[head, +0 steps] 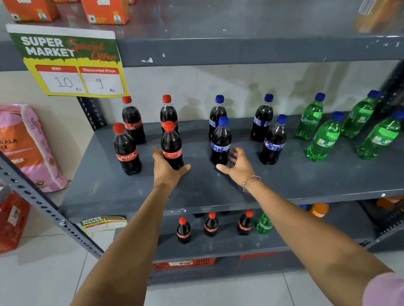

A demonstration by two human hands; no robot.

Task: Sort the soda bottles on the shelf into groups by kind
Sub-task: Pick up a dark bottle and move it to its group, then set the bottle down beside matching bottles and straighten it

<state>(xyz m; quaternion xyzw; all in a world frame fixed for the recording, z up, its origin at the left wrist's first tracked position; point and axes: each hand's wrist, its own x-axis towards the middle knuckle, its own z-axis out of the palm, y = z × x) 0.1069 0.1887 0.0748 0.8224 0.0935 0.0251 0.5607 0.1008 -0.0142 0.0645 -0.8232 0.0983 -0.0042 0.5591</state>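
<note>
On the grey middle shelf [226, 190] stand three groups of bottles. Several red-capped Coca-Cola bottles [127, 152] are at the left, several blue-capped dark cola bottles [274, 140] in the middle, and several green Sprite bottles [322, 139] at the right. My left hand [165, 169] wraps around the base of the front Coca-Cola bottle [171, 144], which stands upright. My right hand [236, 165] has its fingers spread just beside the base of the front blue-capped bottle [221, 142] and holds nothing.
A special-offer price sign [69, 61] hangs from the upper shelf, which carries orange cartons [104, 6]. The lower shelf holds more small bottles [210, 225]. A slanted perforated upright [26, 191], a pink sack [18, 144] and a red box [2, 227] are at the left.
</note>
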